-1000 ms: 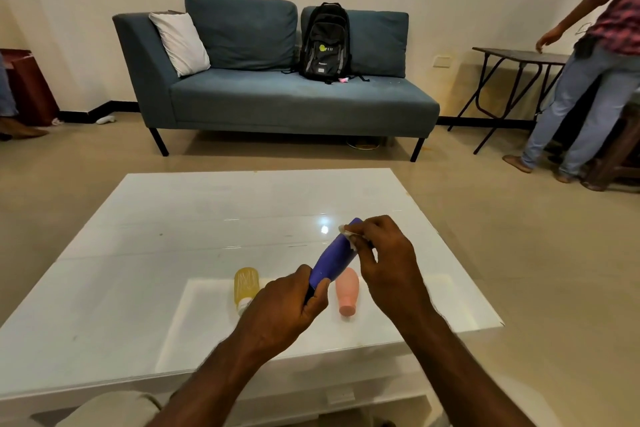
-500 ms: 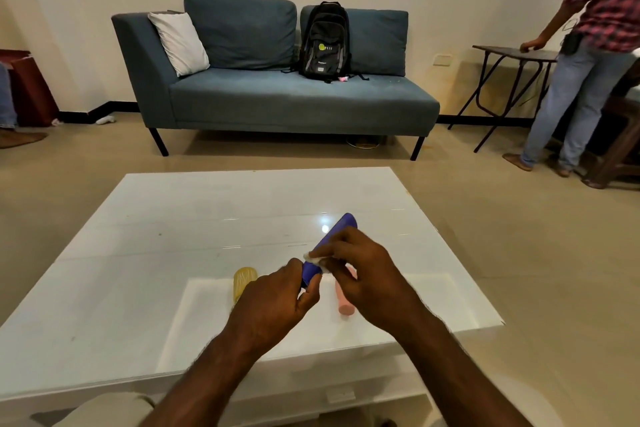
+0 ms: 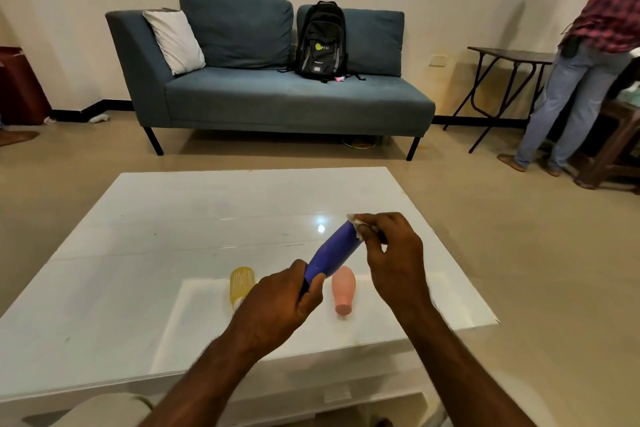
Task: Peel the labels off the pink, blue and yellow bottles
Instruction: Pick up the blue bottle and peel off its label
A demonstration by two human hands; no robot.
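The blue bottle [image 3: 334, 251] is the one being peeled. It is held tilted above the surface [image 3: 173, 218], its lower end gripped by the curled fingers of the left hand [image 3: 277, 308]. The right hand [image 3: 391, 253] has its fingers [image 3: 372, 224] clamped on a scrap of white label [image 3: 356, 225] at the upper end. The next move likely calls for a steady pull away. The pink bottle [image 3: 343, 288] and yellow bottle [image 3: 241, 284] lie on the surface below.

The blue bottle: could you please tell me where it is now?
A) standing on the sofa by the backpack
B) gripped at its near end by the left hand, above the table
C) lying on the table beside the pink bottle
B: the left hand grips the blue bottle by its near end above the white table, while the right hand pinches a label scrap at its far end.
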